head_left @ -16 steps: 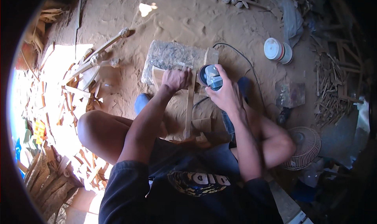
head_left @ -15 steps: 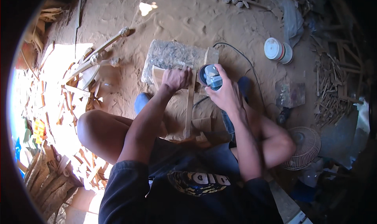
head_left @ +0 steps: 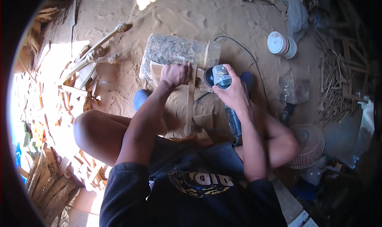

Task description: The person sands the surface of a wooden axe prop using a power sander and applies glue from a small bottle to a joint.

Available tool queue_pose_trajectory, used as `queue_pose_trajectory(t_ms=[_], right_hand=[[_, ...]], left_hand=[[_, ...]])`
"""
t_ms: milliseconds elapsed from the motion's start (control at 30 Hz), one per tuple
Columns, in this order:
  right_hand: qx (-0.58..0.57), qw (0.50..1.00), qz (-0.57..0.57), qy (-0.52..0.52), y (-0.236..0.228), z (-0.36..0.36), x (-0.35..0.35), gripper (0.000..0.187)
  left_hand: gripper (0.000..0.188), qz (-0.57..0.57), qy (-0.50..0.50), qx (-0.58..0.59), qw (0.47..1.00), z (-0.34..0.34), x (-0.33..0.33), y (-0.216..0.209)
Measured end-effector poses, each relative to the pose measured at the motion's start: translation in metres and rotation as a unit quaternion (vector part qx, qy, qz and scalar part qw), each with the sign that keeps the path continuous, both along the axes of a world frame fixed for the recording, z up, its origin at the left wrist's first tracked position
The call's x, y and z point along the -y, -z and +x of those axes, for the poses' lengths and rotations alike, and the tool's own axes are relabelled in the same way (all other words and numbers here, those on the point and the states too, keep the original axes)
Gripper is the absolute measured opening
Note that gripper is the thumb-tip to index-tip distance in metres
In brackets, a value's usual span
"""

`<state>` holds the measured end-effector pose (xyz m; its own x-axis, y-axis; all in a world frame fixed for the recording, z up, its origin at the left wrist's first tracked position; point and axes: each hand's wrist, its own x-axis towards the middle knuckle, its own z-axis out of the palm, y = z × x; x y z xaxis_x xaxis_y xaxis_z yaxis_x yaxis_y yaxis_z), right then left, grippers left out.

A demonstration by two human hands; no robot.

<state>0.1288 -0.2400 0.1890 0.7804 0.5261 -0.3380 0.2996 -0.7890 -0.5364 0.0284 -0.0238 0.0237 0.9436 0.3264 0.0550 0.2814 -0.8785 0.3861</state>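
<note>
My left hand (head_left: 176, 74) is closed around a pale wooden piece (head_left: 156, 72) with a curved edge, pressing it against the near side of a rough, worn block (head_left: 175, 47). A long narrow wooden strip (head_left: 190, 103) runs from beside that hand toward my lap. Wrapped over the head of an angle grinder (head_left: 233, 121), my right hand (head_left: 235, 92) keeps its round disc (head_left: 208, 77) close to the wood's right end. Whether the disc touches the wood I cannot tell. The grinder's body extends down beside my right leg.
A dark cable (head_left: 254, 59) curves over the sandy floor right of the block. Beyond it are a white tub (head_left: 277, 43), a stained box (head_left: 294, 90) and a round fan (head_left: 307, 146). Carved wooden legs (head_left: 101, 42) and scraps lie left; many small sticks (head_left: 338, 87) lie right.
The whole view has shifted slightly. The grinder's head has moved a little to the right and nearer to me, away from the strip. My left hand keeps its hold on the wood.
</note>
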Motion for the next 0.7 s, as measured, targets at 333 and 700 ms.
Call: queue_pose_trajectory(t_ms=[333, 700], right_hand=[[-0.011, 0.999, 0.004, 0.04, -0.01, 0.004, 0.058, 0.087], [0.129, 0.975, 0.162, 0.077, -0.06, 0.005, 0.067, 0.087]], left_hand=[[0.041, 0.003, -0.017, -0.01, 1.0, 0.0, -0.008, 0.001], [0.041, -0.114, 0.08, -0.1, 0.985, 0.018, -0.039, -0.021]])
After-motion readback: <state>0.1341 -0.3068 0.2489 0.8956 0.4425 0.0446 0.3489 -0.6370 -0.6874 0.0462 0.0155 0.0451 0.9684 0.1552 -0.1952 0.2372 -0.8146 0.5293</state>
